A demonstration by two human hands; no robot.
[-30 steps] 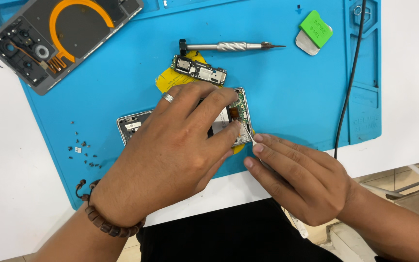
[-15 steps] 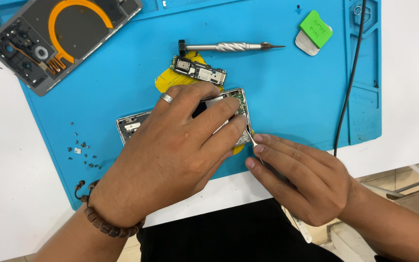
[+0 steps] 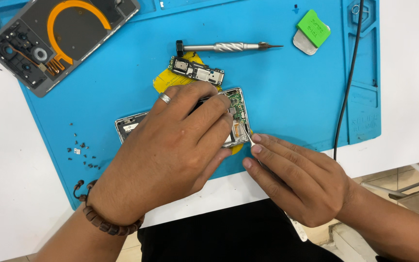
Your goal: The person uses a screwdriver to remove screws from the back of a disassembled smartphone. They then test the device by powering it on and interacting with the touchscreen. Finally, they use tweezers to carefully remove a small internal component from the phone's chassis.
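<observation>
Half stripped: your left hand [image 3: 170,145] presses flat on the opened silver-framed phone [image 3: 236,114]; your right hand [image 3: 297,182] pinches thin metal tweezers [image 3: 249,139] at its green board, back cover [image 3: 54,41] and small loose circuit board [image 3: 196,70] already removed.

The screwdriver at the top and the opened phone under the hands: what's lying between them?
In the head view, a small green circuit board on a yellow pad lies between the screwdriver and the opened phone.

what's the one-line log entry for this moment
left hand: pressing down opened phone | right hand: holds tweezers, tip at phone edge | surface: blue mat
</observation>
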